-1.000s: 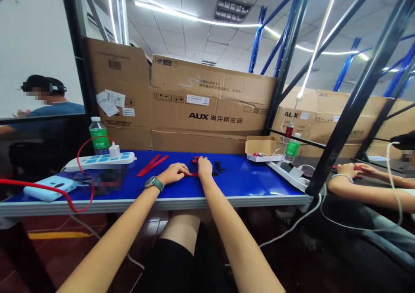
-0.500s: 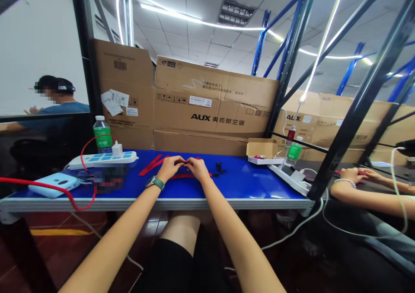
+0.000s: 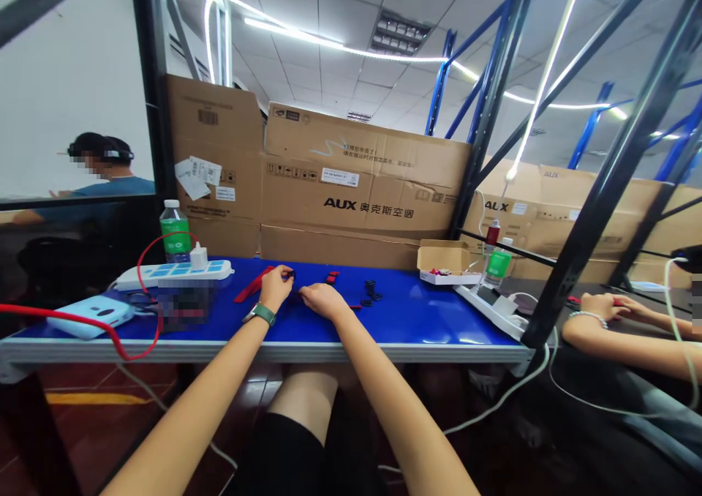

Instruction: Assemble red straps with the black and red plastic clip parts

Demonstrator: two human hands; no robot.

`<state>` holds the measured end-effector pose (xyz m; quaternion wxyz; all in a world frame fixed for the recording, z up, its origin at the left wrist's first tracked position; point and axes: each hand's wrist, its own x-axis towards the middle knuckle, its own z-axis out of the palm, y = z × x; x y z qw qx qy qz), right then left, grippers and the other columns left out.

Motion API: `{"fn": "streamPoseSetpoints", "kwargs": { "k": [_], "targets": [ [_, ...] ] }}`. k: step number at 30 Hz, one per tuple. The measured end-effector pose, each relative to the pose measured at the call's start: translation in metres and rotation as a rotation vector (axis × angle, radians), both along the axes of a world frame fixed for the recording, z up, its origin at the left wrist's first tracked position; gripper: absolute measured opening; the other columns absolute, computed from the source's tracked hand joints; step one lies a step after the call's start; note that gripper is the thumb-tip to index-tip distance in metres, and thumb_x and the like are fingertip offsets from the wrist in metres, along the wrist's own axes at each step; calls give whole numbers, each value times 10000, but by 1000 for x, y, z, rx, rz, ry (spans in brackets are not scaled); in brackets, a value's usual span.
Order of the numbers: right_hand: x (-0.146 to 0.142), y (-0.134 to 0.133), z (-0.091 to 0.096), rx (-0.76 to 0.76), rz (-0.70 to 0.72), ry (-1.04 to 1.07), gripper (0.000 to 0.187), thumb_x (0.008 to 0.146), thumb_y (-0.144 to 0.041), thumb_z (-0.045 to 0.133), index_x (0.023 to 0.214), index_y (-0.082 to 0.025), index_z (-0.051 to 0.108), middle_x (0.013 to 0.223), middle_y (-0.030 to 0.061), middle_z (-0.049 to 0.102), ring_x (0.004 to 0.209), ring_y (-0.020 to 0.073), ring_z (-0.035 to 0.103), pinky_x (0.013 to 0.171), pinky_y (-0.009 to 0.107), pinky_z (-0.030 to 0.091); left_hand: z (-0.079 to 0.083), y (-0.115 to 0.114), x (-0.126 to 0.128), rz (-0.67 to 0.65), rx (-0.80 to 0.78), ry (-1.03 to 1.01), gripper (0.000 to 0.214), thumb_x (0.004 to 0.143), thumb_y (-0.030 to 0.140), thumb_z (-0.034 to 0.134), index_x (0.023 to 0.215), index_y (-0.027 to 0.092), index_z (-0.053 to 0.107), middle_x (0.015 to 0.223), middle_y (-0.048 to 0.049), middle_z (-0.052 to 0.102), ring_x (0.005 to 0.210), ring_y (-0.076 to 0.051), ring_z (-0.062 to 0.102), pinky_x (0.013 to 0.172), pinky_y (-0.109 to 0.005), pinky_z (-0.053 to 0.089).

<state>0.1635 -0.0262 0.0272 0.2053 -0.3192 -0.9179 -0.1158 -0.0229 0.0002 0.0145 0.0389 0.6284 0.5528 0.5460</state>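
- Left hand (image 3: 276, 288): fingers pinched on a flat red fabric strap (image 3: 254, 284), which runs out at 9 o'clock.
- Right hand (image 3: 323, 301): fingers curled low over the blue worktop (image 3: 439, 324); grip unclear.
- Small black plastic buckles (image 3: 371, 291): at 3 o'clock.

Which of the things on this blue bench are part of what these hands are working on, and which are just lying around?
Part of the work: left hand at the red strap; right hand; small red piece; black plastic clips.

Just lying about: power strip; water bottle; power bank.
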Motion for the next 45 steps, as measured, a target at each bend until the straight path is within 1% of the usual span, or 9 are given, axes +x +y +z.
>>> {"fn": "streamPoseSetpoints", "kwargs": {
  "k": [6,10,15,21,26,31,39,42,45],
  "targets": [
    [4,5,0,-31,-240,304,222,960,-160,544,1128,-174,687,1020,88,763,928,188,712,804,236,477,2,-2,5,-145,-77,2,185,761,206,689,936,187,744,856,-54,788,830,-229,756,806,-322,591],
    [9,5,1,-50,-325,354,194,947,-159,551,1062,-181,706,968,79,769,900,186,719,782,230,468,1,-4,9,-228,-69,12,223,743,229,711,958,190,758,892,-54,791,843,-230,755,784,-322,608],
    [6,2,3,-61,-329,289,165,955,-181,561,997,-189,720,960,83,767,883,182,712,755,223,454,4,-9,12,-363,-51,37,243,764,238,683,987,192,767,951,-49,792,849,-220,757,789,-318,619],
    [6,6,1,4,-325,353,189,972,-161,523,1011,-175,708,940,77,758,872,169,697,777,219,440,5,-8,10,-220,-54,9,240,768,208,669,984,178,768,941,-65,792,831,-220,756,794,-320,618],
    [5,7,0,-35,-274,320,158,942,-149,560,962,-178,714,912,67,756,844,159,688,757,211,432,6,-9,10,-253,-64,49,243,757,186,672,979,179,770,922,-64,794,852,-221,754,788,-318,618],
    [5,7,1,-45,-241,327,175,938,-147,555,999,-178,716,949,76,760,876,170,697,778,220,451,5,-9,10,-249,-42,35,247,754,179,660,974,177,773,938,-74,794,861,-231,752,806,-346,621],
    [7,10,-3,-103,-297,345,154,952,-200,579,979,-194,730,928,88,768,884,189,715,788,228,473,8,-14,14,-403,-56,71,282,762,203,649,1013,188,774,1045,-68,789,880,-234,757,877,-370,614],
    [8,10,-3,-112,-297,399,150,967,-212,573,1047,-201,700,951,85,764,908,193,719,798,230,480,9,-16,15,-425,-65,44,306,776,228,651,1060,180,757,1085,-76,780,851,-230,759,856,-368,620],
    [9,9,-4,-135,-273,466,251,953,-168,575,1198,-204,617,926,61,759,893,190,724,787,230,485,9,-15,15,-447,-53,46,331,776,211,643,1093,172,727,1102,-85,770,841,-219,756,845,-364,619]
  ]
}}
